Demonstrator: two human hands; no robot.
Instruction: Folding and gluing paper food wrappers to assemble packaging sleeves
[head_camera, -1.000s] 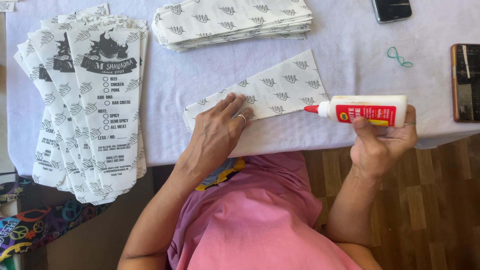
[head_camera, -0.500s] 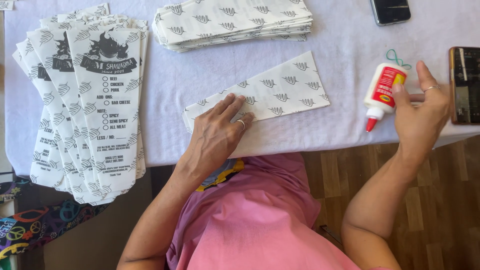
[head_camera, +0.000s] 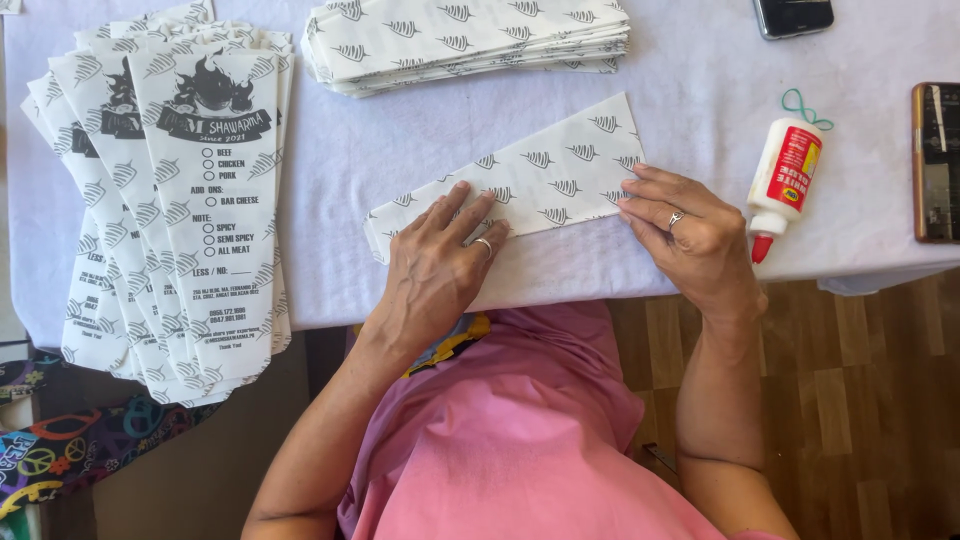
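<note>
White paper with little grey leaf marks makes up the bag (head_camera: 545, 175) that I see near the front edge of the tabletop (head_camera: 700, 70), and I tell every other place from this bag. It lies flat and slants up toward its right end.

My left hand (head_camera: 435, 265) rests on the bag's left end. Its fingers (head_camera: 455, 210) are spread out flat and press down on the paper. They grip nothing. One of them wears a ring.

My right hand (head_camera: 695, 235) is at the bag's right end. Its fingers (head_camera: 650, 195) lie straight, and the tips touch the paper's edge. They grip nothing too. This hand also has a ring.

Just right of the bag, past my right hand, a white glue bottle (head_camera: 785, 180) with a red label lies on its side. Its red tip points toward me. A small loop of green rubber band (head_camera: 805, 105) sits right above the bottle.

Above the bag, farther from me, sits a stack of the same leaf paper bags (head_camera: 470, 40). Well left of the bag, a fan of long printed bags (head_camera: 190, 200) hangs over the tabletop's edge.

Far right of the bag lies a dark phone (head_camera: 937, 160). Another dark phone (head_camera: 795, 15) is up at the top.
</note>
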